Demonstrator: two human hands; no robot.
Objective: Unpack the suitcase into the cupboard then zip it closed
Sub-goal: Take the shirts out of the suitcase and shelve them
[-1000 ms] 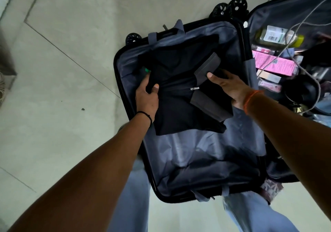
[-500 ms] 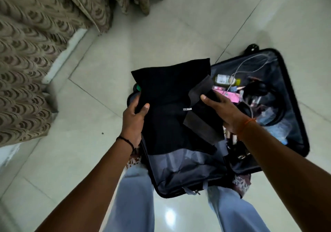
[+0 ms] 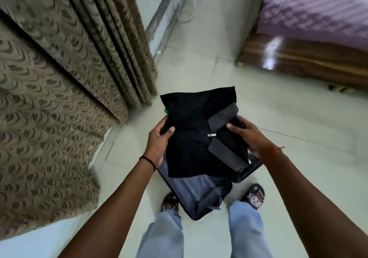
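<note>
A folded black garment with a grey collar and a small silver zip pull is held up at waist height above the open suitcase. My left hand grips its left edge, thumb on top. My right hand holds its right side, thumb on the cloth beside the grey collar. A bit of green fabric shows at the garment's left edge. The suitcase lies open on the floor between my feet, its grey lining showing; most of it is hidden under the garment.
Patterned brown curtains hang at the left. A white appliance stands behind them. A wooden bed with a purple cover fills the upper right. Pale tiled floor runs ahead between curtains and bed.
Both hands have lifted the black garment out of the suitcase and up. The view has risen and swung away from the suitcase toward the curtains and bed.
</note>
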